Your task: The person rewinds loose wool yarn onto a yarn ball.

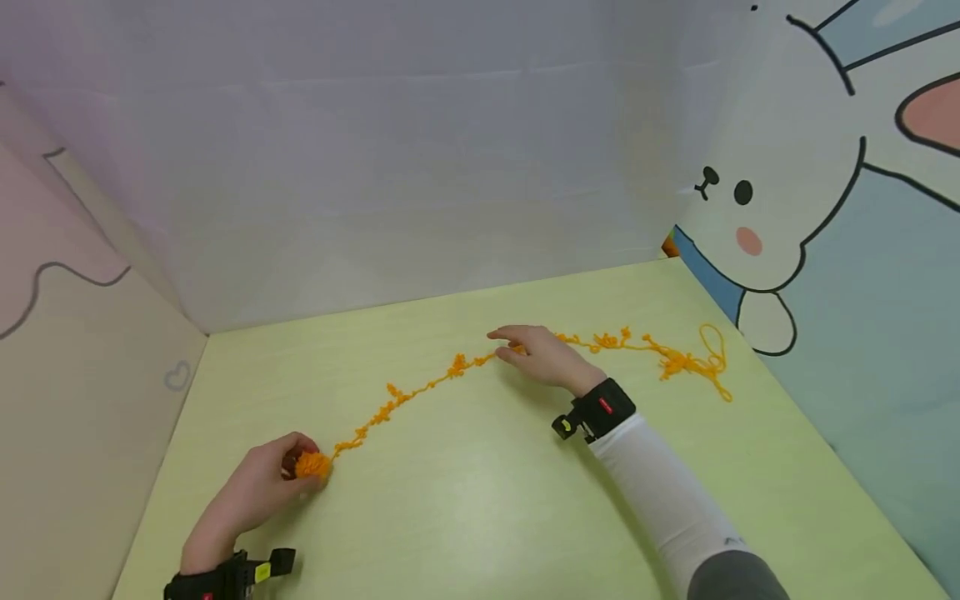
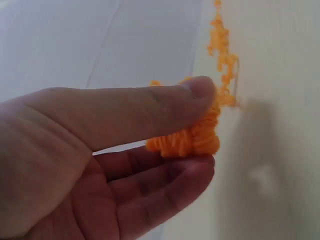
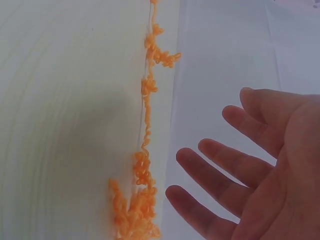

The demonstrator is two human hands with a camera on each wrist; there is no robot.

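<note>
A small wound ball of orange yarn (image 1: 312, 465) is gripped between the thumb and fingers of my left hand (image 1: 258, 483), at the table's left front. In the left wrist view the thumb lies across the ball (image 2: 185, 142), fingers curled beneath it. From the ball a kinked, knotted orange strand (image 1: 408, 394) runs diagonally back and right over the table. My right hand (image 1: 543, 358) hovers over the strand's middle with fingers spread and nothing in them. The right wrist view shows the strand (image 3: 147, 115) beside the extended fingers. At the strand's right end lies a loose tangle (image 1: 682, 362) with loops.
The pale yellow table (image 1: 465, 500) meets a white sheet (image 1: 420, 192) along its back edge. A panel with a cartoon rabbit (image 1: 795, 192) stands along the right side, and another panel (image 1: 82, 400) at the left. Black camera straps sit on both wrists.
</note>
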